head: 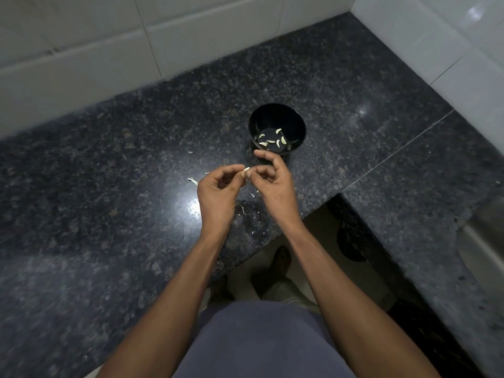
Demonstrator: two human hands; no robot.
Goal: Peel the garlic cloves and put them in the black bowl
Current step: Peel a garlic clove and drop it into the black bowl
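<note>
We see a black bowl [276, 126] standing upright on a dark speckled worktop [109, 173], near the corner where two white tiled walls [81, 50] meet. In the bottom of the bowl lie several pale peeled cloves [272, 140], scattered loosely, some touching one another; we count roughly half a dozen, though the exact number is hard to tell. Just in front of the bowl, above the worktop, our two hands come together. The left hand [218, 186] and the right hand [274, 181] both pinch a single garlic clove [246, 170] between their fingertips, the remaining fingers curled loosely. The clove is pale and sits between the two hands, near the bowl's rim but outside it. Whether any skin clings to it we cannot tell. Small white scraps of peel [193, 181] lie on the worktop to the left of the hands and beneath them, with a few more flecks close to the bowl. Below the worktop's cut-out edge we see the floor [300, 255].
</note>
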